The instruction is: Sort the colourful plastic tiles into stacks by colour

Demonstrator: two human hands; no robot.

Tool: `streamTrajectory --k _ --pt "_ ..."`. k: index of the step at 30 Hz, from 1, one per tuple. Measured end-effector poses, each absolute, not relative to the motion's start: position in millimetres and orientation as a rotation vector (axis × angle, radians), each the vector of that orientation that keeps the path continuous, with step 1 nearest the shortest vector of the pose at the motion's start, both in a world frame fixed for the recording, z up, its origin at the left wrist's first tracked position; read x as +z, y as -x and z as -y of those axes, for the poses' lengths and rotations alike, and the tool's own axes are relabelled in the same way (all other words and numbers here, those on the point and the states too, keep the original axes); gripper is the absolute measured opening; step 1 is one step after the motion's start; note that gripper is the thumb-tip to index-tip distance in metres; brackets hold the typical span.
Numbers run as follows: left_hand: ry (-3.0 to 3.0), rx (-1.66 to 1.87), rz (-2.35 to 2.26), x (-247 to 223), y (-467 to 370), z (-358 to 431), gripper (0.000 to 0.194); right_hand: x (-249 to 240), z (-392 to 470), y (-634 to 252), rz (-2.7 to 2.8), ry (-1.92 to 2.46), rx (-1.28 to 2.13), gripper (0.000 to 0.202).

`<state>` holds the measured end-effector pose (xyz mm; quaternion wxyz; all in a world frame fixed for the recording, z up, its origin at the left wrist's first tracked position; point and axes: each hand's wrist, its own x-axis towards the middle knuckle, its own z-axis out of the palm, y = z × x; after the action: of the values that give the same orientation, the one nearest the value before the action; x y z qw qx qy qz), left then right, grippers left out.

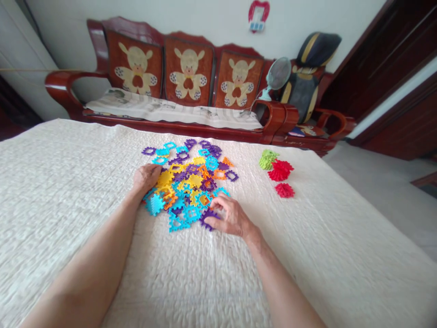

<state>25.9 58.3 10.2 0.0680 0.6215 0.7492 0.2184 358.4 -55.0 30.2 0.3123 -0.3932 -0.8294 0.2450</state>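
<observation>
A loose pile of toothed plastic building pieces lies on the quilted cover. Among them are yellow pieces (165,178), light blue pieces (192,213), orange pieces (220,174) and purple pieces (232,176). At the pile's left edge, my left hand (146,176) is closed with fingers curled together; its fingertips touch the pieces, and what they hold is hidden. My right hand (232,217) is at the pile's near right side. Its thumb and bent fingers are closed on a purple toothed piece (206,220).
Apart on the right sit a light green stack (268,159), a red stack (281,170) and a smaller red stack (284,190) of such pieces. The white quilted cover (85,191) spreads beneath everything. Behind stand a wooden sofa (70,84) and a fan (278,74).
</observation>
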Motion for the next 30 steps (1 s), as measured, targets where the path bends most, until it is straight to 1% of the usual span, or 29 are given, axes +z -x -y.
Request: streamTrajectory --k 4,7,10,12,14,17,18,20,25,27,30 --pt "-1.873 0.657 -2.241 10.4 -23.2 -58.7 0.046 33.0 64.0 -348.5 2.348 1.154 0.584 0.045" --pt "-1.884 0.676 -2.217 9.2 -21.1 -60.3 0.044 35.2 67.3 -347.6 2.414 1.193 0.564 0.05" --pt "-1.873 0.643 -2.224 6.1 -18.6 -62.8 0.044 39.7 68.6 -349.8 2.433 1.194 0.602 0.047" --pt "-1.87 0.617 -2.224 3.4 -16.7 -64.8 0.045 42.9 67.8 -352.1 2.407 1.166 0.645 0.041" --pt "-1.875 0.611 -2.215 0.9 -15.0 -66.7 0.047 45.3 65.7 -354.5 2.347 1.146 0.715 0.031" --pt "-1.883 0.625 -2.218 -1.5 -13.3 -68.8 0.045 46.0 60.9 -357.7 2.213 1.199 0.822 0.008" --pt "-1.883 0.625 -2.224 -1.9 -13.0 -69.3 0.045 45.1 59.0 -358.8 2.167 1.243 0.824 0.007" --pt "-1.879 0.63 -2.24 -2.5 -12.5 -70.0 0.044 41.5 54.4 -362.1 2.082 1.328 0.788 0.013" --pt "-1.876 0.654 -2.244 -3.5 -12.2 -70.1 0.044 23.8 35.8 -388.6 1.797 1.46 0.705 0.012" --pt "-1.88 0.656 -2.241 -4.5 -11.9 -70.3 0.045 15.3 26.9 -405.5 1.649 1.558 0.617 0.014" --pt "-1.888 0.69 -2.251 -7.5 -10.3 -71.8 0.045 4.3 17.3 -425.4 1.566 1.653 0.424 0.024"
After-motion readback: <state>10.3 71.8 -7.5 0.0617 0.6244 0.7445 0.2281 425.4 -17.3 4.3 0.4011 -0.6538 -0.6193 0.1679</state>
